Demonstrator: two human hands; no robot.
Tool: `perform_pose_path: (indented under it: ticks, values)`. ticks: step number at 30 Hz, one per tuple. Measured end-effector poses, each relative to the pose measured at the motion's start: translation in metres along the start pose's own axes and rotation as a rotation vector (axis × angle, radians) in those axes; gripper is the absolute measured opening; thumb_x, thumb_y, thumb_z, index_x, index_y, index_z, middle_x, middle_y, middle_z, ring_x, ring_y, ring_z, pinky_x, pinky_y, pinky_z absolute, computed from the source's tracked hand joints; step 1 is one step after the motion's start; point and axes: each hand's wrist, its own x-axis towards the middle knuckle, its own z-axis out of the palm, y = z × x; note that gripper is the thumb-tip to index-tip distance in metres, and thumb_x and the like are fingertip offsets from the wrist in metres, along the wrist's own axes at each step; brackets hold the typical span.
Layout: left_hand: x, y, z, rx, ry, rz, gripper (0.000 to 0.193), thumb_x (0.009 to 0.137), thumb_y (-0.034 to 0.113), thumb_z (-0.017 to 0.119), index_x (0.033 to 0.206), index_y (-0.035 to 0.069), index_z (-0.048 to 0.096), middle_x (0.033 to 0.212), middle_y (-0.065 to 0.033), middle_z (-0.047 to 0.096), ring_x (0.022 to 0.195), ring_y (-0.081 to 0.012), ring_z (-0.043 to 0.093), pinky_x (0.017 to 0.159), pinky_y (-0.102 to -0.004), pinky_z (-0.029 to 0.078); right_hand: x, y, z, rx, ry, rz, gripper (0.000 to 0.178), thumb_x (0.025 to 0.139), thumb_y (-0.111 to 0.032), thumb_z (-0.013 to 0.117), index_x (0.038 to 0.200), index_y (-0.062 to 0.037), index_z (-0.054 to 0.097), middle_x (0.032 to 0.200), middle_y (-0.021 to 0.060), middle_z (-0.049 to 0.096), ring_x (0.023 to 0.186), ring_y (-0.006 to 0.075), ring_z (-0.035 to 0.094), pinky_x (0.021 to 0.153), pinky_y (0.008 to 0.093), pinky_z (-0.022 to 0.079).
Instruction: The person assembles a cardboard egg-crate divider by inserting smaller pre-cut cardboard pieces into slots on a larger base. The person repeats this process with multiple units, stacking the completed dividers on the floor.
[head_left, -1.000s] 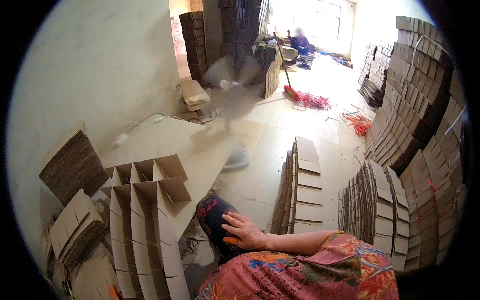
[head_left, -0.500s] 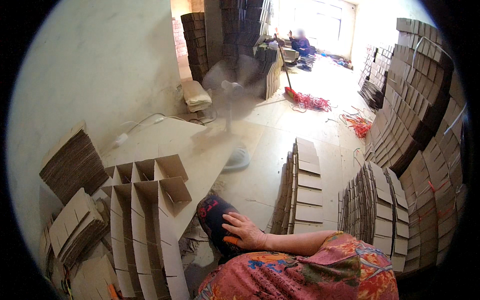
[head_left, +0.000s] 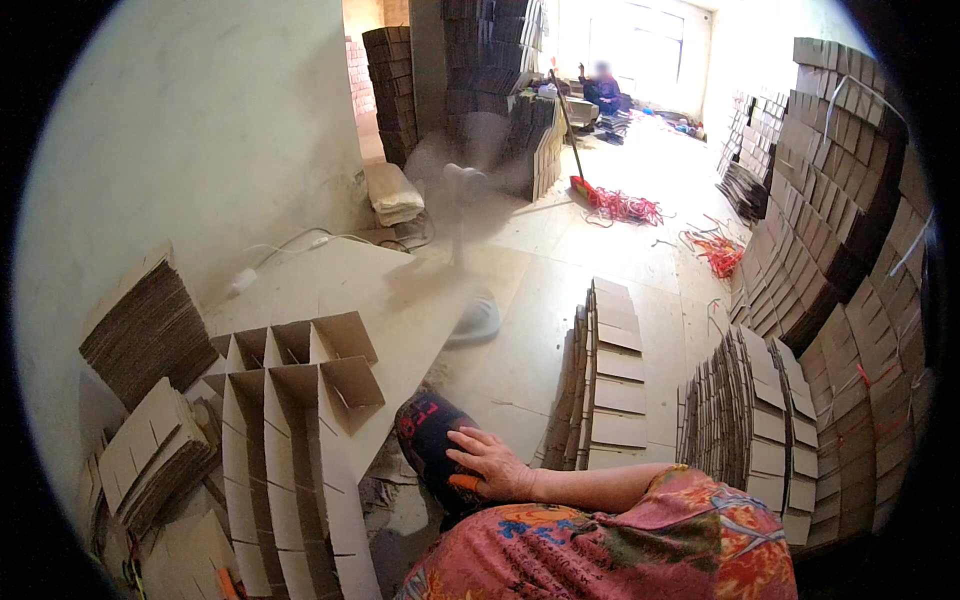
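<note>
My right hand [head_left: 490,465] rests on a dark, cloth-covered form [head_left: 428,430], which looks like my knee and has red and orange marks. Its fingers lie loosely spread over the cloth and grip nothing. The forearm comes out of a pink floral sleeve [head_left: 735,510] at the lower right. My left hand is out of the picture. To the left of the right hand, on a pale board [head_left: 400,310], stands a cardboard divider grid [head_left: 345,500] of slotted strips crossing one another, with open cells.
Slotted cardboard sheets [head_left: 150,450] and a taller stack [head_left: 150,325] lie at the left. A fan [head_left: 463,180] stands beyond the board. Folded dividers [head_left: 615,400] stand ahead; cardboard piles [head_left: 835,180] line the right. Red strapping [head_left: 625,205] lies by a broom; another person [head_left: 602,90] sits far back.
Almost nothing differs. The view has shifted very slightly, and my right hand stays in the same place on the dark cloth.
</note>
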Motion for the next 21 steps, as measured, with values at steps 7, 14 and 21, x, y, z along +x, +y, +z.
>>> perform_pose_path:
  ticks: [7,14,21]
  values:
    - [-0.008,-0.004,0.009,-0.331,0.008,-0.25,0.039,0.09,0.021,0.043,0.12,-0.002,0.054,0.118,-0.0197,0.055,0.105,-0.0343,0.052,0.091,-0.0436,0.042,0.051,0.032,-0.075,0.365,0.431,0.375,0.064,0.084,-0.015,0.066,0.135,0.0,0.031,0.087,0.0107,0.064,0.075,0.018,0.061,0.069,0.0297,0.05]
    - [-0.015,-0.016,0.018,-0.711,-0.039,-0.578,0.043,0.091,0.02,0.037,0.127,-0.001,0.047,0.124,-0.0193,0.05,0.106,-0.0328,0.05,0.088,-0.0442,0.044,0.116,0.033,-0.207,0.712,0.923,0.268,0.065,0.091,-0.005,0.046,0.142,0.0,0.005,0.096,0.0163,0.064,0.071,0.0183,0.065,0.061,0.0259,0.053]
    - [-0.028,-0.068,0.016,-0.785,-0.058,-0.7,0.042,0.092,0.019,0.039,0.128,-0.001,0.046,0.121,-0.0167,0.053,0.098,-0.0312,0.053,0.076,-0.0404,0.048,0.101,0.035,-0.165,0.907,0.724,0.532,0.071,0.09,-0.007,0.049,0.142,-0.0001,0.0,0.091,0.0172,0.064,0.064,0.0196,0.064,0.053,0.0246,0.051]
